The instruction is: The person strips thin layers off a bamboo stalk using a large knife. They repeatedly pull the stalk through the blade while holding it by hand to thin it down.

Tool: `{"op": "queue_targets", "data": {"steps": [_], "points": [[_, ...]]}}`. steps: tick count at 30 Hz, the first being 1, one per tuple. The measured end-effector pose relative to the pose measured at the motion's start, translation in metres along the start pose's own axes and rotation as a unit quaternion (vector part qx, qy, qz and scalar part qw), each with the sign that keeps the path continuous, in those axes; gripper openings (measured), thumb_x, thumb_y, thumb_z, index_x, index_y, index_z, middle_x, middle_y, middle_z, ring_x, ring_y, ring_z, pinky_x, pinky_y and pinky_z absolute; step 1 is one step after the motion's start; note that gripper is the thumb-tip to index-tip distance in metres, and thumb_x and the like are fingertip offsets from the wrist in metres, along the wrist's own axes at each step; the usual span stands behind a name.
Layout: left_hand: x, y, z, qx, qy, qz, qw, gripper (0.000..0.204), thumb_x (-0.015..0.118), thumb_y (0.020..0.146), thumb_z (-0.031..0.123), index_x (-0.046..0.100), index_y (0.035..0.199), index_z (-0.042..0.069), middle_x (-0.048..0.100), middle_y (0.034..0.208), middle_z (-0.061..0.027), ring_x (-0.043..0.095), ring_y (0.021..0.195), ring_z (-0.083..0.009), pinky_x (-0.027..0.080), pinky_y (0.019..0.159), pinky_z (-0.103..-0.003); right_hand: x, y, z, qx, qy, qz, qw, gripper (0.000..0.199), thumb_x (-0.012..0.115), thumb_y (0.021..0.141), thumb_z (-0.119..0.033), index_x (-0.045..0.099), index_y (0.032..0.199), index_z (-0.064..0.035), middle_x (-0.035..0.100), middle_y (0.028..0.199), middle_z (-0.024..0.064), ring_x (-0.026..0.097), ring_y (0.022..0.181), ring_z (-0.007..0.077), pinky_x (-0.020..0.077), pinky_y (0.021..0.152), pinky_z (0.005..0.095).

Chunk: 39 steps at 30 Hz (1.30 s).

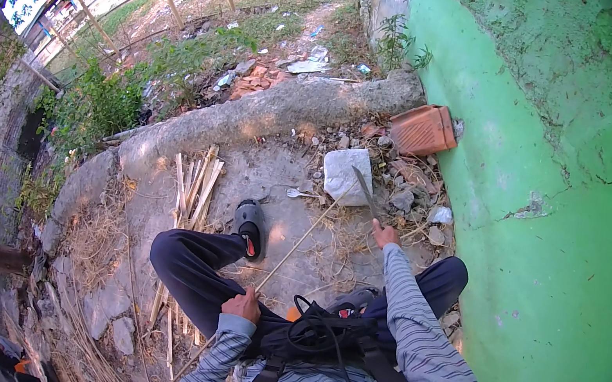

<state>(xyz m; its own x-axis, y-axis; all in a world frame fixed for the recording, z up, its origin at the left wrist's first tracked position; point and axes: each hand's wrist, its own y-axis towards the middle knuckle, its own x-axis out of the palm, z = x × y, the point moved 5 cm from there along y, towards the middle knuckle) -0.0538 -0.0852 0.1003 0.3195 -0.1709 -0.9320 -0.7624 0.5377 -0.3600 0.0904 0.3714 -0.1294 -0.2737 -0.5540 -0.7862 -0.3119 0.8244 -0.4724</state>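
Seated worker: left hand grips a thin bamboo strip lying across the knee toward the pale stone block, right hand is closed on a knife; shaving probably goes best with shallow strokes directed away from the body.

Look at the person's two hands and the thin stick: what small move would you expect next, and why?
Probably drawing the knife down onto the thin bamboo stick to shave it. The right hand holds the blade raised just beyond the stick's far end, near the pale stone block, while the left hand steadies the stick against the knee. Blade and stick look not yet in contact.
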Motion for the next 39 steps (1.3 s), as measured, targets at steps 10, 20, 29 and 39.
{"op": "queue_targets", "data": {"steps": [10,20,29,39], "points": [[-0.004,-0.001,0.000,-0.004,-0.010,0.002,1.000,0.024,0.053,0.098,0.036,0.058,0.100,0.012,0.070,0.077,-0.0207,0.069,0.071,-0.0419,0.053,0.061,-0.053,-0.001,-0.012,-0.003,-0.005,-0.004,-0.044,0.999,0.086,0.038,0.088,-0.079,0.073,0.114,-0.0052,0.066,0.119,0.0281,0.062,0.115,0.0415,0.0470,0.099,0.0502],[-0.057,-0.010,-0.023,0.023,-0.282,-0.049,0.958,0.027,0.053,0.100,0.033,0.063,0.095,0.008,0.068,0.078,-0.0181,0.065,0.073,-0.0407,0.050,0.068,-0.049,-0.006,-0.032,0.025,0.050,0.372,-0.126,0.918,0.061,0.061,0.088,-0.065,0.062,0.078,-0.0051,0.048,0.052,0.0016,0.044,0.038,0.0122,0.0357,0.037,0.0304],[-0.207,-0.022,-0.071,0.047,-0.621,0.140,0.770,0.022,0.048,0.107,0.028,0.053,0.096,0.010,0.039,0.061,0.0068,0.031,0.046,-0.0002,0.023,0.039,-0.018,0.017,-0.069,0.051,0.132,0.548,-0.162,0.810,0.038,0.073,0.086,-0.041,0.061,0.089,-0.0056,0.046,0.057,-0.0026,0.040,0.042,0.0069,0.0368,0.041,0.0249],[-0.378,0.018,-0.128,0.268,-0.611,0.413,0.620,0.032,0.047,0.107,0.028,0.051,0.127,0.003,0.055,0.081,-0.0021,0.055,0.069,-0.0093,0.052,0.065,-0.026,0.044,-0.074,0.043,0.112,0.558,-0.302,0.765,0.022,0.068,0.089,-0.022,0.061,0.085,-0.0028,0.051,0.057,0.0008,0.044,0.040,0.0092,0.0436,0.041,0.0284]]}}
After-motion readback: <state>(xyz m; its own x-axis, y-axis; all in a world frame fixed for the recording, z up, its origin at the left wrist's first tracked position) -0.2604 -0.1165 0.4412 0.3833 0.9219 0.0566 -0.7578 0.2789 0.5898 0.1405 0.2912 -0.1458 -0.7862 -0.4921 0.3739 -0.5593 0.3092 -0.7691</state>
